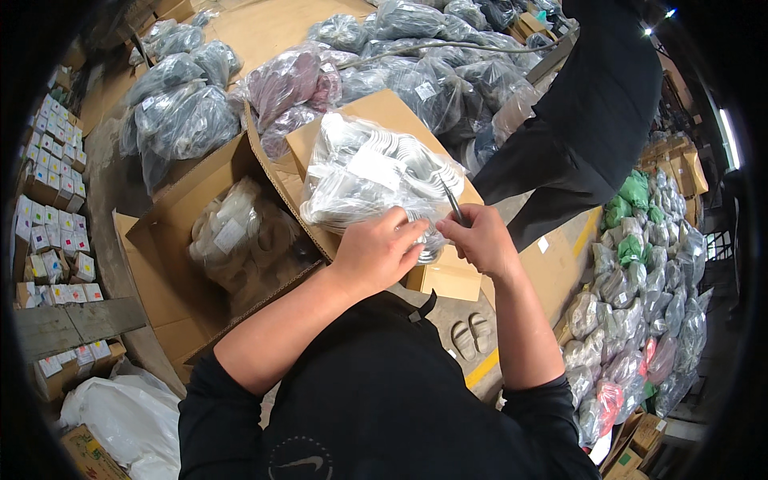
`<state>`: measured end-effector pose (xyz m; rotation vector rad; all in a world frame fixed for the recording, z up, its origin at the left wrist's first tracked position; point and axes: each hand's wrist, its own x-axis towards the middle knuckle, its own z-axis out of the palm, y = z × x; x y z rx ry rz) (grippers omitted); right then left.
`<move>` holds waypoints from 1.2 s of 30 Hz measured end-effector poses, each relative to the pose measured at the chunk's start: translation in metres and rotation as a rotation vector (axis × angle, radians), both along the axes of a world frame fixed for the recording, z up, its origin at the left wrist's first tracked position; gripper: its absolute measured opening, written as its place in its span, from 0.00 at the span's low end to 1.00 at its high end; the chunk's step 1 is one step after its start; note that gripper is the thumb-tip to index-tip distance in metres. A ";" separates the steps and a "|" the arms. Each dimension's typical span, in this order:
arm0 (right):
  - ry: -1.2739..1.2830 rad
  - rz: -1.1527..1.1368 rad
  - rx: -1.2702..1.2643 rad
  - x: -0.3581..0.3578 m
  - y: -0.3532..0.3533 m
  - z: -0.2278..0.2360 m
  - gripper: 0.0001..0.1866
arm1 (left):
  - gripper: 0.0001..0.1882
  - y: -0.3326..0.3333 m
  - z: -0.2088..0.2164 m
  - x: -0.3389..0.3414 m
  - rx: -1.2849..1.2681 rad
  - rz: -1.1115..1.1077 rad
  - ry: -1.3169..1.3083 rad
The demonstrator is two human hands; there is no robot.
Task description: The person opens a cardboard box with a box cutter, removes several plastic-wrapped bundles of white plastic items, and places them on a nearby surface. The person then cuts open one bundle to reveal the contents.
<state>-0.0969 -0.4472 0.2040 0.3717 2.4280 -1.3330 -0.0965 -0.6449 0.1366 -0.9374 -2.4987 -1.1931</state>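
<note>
A clear plastic bag packed with white, curved, nested pieces lies on a cardboard box top in front of me. A blank-looking white label sits on the bag. My left hand is at the bag's near edge, its bent fingers gripping the plastic there. Just to the right, my right hand is closed around a slim, dark, pointed metal tool. The tool's tip points up and away, beside the bag's right end. Whether it is scissors or tweezers I cannot make out.
An open carton at left holds a bagged beige bundle. Filled plastic bags are heaped beyond, with more bags at right. A person in black stands close at far right. Sandals lie on the floor.
</note>
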 end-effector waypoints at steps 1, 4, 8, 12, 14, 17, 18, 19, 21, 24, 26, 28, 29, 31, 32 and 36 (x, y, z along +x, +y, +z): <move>0.003 0.034 0.046 0.000 0.000 -0.001 0.15 | 0.12 0.000 0.000 0.000 0.001 -0.024 0.035; 0.072 0.144 0.109 0.001 0.002 -0.009 0.15 | 0.10 0.001 -0.002 0.000 -0.087 -0.027 0.048; 0.131 0.192 0.119 0.003 0.003 -0.020 0.15 | 0.10 -0.001 -0.007 0.001 -0.074 0.007 0.026; 0.165 0.178 0.211 0.005 -0.003 -0.022 0.14 | 0.10 0.000 -0.009 0.001 -0.005 0.042 -0.007; 0.196 0.178 0.300 0.006 -0.008 -0.022 0.14 | 0.09 0.001 -0.010 0.001 0.009 0.053 -0.028; 0.263 0.181 0.453 0.008 -0.016 -0.022 0.15 | 0.08 0.002 -0.008 0.001 0.000 0.069 -0.044; 0.280 0.183 0.514 0.008 -0.018 -0.023 0.15 | 0.07 0.002 -0.008 0.001 -0.002 0.075 -0.050; 0.297 0.184 0.576 0.009 -0.021 -0.024 0.15 | 0.06 0.002 -0.007 0.002 -0.003 0.082 -0.055; 0.263 0.172 0.581 0.007 -0.025 -0.024 0.15 | 0.06 0.002 -0.006 0.002 -0.013 0.076 -0.041; 0.291 0.134 0.524 0.007 -0.028 -0.021 0.14 | 0.06 0.003 -0.006 0.001 0.013 0.070 -0.017; 0.321 0.101 0.446 0.005 -0.031 -0.015 0.14 | 0.08 0.003 -0.006 -0.001 0.042 0.069 0.000; 0.314 0.064 0.350 0.012 -0.029 -0.003 0.13 | 0.12 0.003 -0.007 -0.003 0.070 0.062 0.001; 0.353 0.067 0.364 0.014 -0.028 0.003 0.12 | 0.12 0.003 -0.007 -0.004 0.059 0.067 0.000; 0.323 0.032 0.261 0.019 -0.022 0.017 0.09 | 0.12 0.001 -0.006 -0.006 0.039 0.076 -0.004; 0.304 0.011 0.209 0.022 -0.017 0.024 0.08 | 0.12 0.001 -0.005 -0.006 0.033 0.084 -0.014; 0.200 0.040 0.165 0.030 0.005 0.045 0.06 | 0.13 -0.002 0.000 -0.009 0.003 0.091 -0.100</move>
